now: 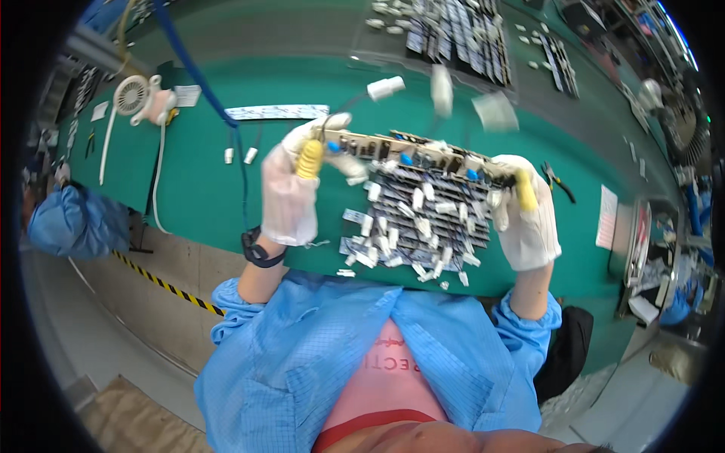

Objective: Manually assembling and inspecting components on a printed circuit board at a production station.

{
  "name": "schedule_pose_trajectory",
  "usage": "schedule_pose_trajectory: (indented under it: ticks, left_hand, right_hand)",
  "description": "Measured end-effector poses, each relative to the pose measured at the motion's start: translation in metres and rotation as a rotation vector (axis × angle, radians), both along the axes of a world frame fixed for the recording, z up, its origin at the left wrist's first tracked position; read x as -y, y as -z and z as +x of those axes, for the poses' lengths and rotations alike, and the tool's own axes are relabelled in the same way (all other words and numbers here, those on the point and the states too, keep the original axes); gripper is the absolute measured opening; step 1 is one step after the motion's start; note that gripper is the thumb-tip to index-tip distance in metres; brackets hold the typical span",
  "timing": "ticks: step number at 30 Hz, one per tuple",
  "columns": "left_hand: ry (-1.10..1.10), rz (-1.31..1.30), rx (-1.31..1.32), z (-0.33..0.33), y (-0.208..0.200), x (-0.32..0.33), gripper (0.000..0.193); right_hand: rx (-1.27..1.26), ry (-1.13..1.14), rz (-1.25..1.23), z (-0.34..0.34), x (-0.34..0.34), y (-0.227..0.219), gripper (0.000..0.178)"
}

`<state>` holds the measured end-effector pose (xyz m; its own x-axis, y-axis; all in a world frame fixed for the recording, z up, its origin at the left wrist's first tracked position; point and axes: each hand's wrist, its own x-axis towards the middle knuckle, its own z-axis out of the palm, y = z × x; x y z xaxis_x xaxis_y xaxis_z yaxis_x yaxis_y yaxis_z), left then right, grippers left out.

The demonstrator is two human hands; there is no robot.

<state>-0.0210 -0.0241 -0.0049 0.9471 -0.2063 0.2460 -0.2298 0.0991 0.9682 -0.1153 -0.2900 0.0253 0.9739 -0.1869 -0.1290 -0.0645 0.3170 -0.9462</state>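
Observation:
I hold a long strip of circuit boards (434,155) lifted between both hands, with small blue and dark parts along it. Closed on its left end is my left hand (296,174), in a white glove with a yellow finger cover. My right hand (523,208), gloved the same way, grips the right end. White plugs (386,88) on wires swing beyond the strip, some smeared by motion. Directly below it, a stack of similar boards (411,219) lies on the green mat (226,189), strewn with white plugs.
On the left stands a small white-and-pink fan (143,100), near a hanging blue cable (192,68). Cutters (557,183) lie right of my right hand. More boards (461,38) sit at the far side. A co-worker's blue sleeve (79,223) shows at far left.

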Motion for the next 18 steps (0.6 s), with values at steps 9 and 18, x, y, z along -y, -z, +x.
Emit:
schedule_pose_trajectory:
  ticks: [9,18]
  left_hand:
    - [-0.128,0.103,0.036,0.086,-0.005,-0.057,0.043]
    - [-0.551,0.982,0.447,0.136,0.006,-0.104,0.033]
  right_hand:
    - [-0.082,-0.135,-0.184,0.008,0.014,-0.033,0.049]
    - [-0.128,0.336,-1.621,0.126,0.208,0.041,0.085]
